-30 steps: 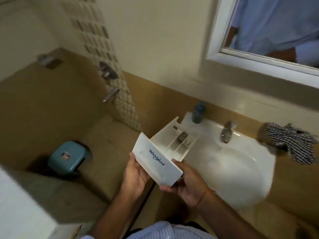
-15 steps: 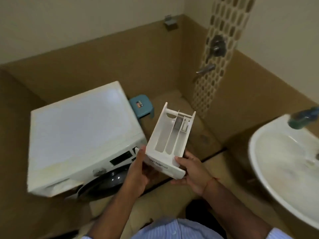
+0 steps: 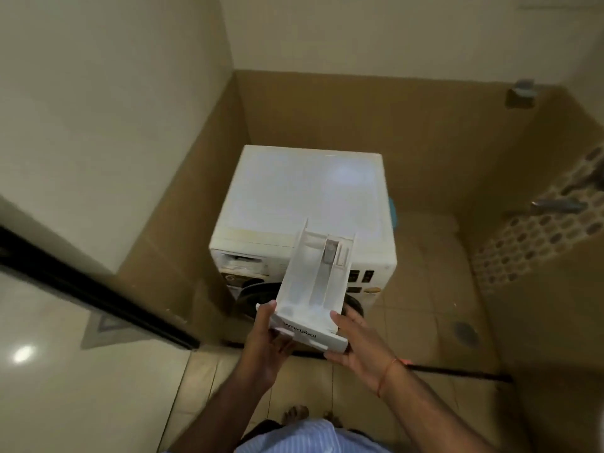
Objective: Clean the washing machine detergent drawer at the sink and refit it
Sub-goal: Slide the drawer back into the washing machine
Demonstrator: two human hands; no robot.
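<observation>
I hold the white detergent drawer (image 3: 315, 282) in front of me, front panel toward me, its compartments facing up. My left hand (image 3: 268, 341) grips the panel's left end from below. My right hand (image 3: 358, 344) holds the right end, thumb on the drawer's side. Beyond it stands the white front-loading washing machine (image 3: 307, 197), square to me. The open drawer slot (image 3: 243, 261) shows at the top left of its front panel. The drawer's far end hangs in the air over the machine's front edge, to the right of the slot. The sink is out of view.
A dark-framed glass partition (image 3: 98, 295) runs along the left. A shower tap (image 3: 555, 204) sticks out of the patterned wall on the right. A floor drain (image 3: 465, 331) lies right of the machine, and a black floor strip (image 3: 457, 372) crosses ahead of my feet.
My view has swung left from the sink to face the washing machine head-on. Both hands kept hold of the drawer and carried it toward the machine's front.
</observation>
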